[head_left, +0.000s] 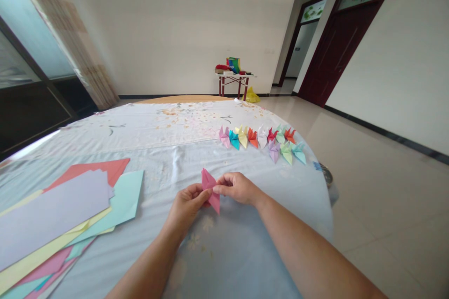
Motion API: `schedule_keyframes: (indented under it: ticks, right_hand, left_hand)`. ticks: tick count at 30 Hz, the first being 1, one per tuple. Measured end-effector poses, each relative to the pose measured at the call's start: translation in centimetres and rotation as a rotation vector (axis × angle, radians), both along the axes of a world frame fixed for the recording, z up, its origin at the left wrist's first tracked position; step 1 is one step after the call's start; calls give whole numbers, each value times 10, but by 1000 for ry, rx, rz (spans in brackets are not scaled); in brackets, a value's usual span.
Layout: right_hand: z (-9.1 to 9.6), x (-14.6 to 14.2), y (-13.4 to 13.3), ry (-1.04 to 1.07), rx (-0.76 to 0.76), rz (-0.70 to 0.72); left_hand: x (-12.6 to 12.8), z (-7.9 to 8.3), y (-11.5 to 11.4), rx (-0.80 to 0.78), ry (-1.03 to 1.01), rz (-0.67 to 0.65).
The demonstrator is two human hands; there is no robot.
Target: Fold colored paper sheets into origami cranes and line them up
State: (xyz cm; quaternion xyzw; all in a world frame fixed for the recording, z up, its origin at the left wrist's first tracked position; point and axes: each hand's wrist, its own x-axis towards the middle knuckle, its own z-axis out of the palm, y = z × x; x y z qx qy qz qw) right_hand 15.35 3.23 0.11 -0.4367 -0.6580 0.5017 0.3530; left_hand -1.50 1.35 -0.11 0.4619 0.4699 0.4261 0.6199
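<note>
A pink folded paper (216, 202), pointed at its top and bottom ends, is held between both hands just above the tablecloth. My left hand (189, 200) pinches it from the left, thumb on the near face. On its right side, the thumb and fingertips of my right hand (240, 188) are closed on the edge near the middle. Beyond my right hand stand several finished paper cranes in two rows, among them a blue crane (234, 139), an orange crane (253, 138) and a purple crane (274, 150).
A loose pile of coloured paper sheets (56, 219) lies on the left of the round table, which has a pale floral tablecloth (154, 149). Against the far wall is a small table (234, 75) with things on it, a yellow bag (251, 96) beside it.
</note>
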Motion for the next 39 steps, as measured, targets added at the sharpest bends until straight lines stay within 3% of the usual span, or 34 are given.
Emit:
schedule_keyframes:
  ticks: [9, 15, 18, 22, 26, 30, 35, 39]
  right_hand:
    - [6, -1, -2, 100, -49, -29]
    - [4, -2, -2, 130, -65, -40]
    - [-1, -3, 0, 116, -40, -91]
    - [-1, -4, 0, 35, 114, -197]
    - [5, -7, -5, -80, 299, -226]
    - [10, -9, -10, -119, 478, -131]
    - [11, -9, -12, -105, 501, -83]
    - [6, -7, -7, -34, 467, -202]
  left_hand:
    - [-3, 7, 0, -35, -103, -115]
    - [-2, 4, 1, -12, -18, -38]
    - [-2, 3, 1, 62, 34, 82]
    - [-2, 4, -2, 248, 209, 309]
    - [6, 8, -11, 338, 219, 184]
    - [12, 9, -14, 295, 87, 94]
    - [8, 3, -6, 108, 6, 136]
    - [6, -1, -4, 68, -76, 107]
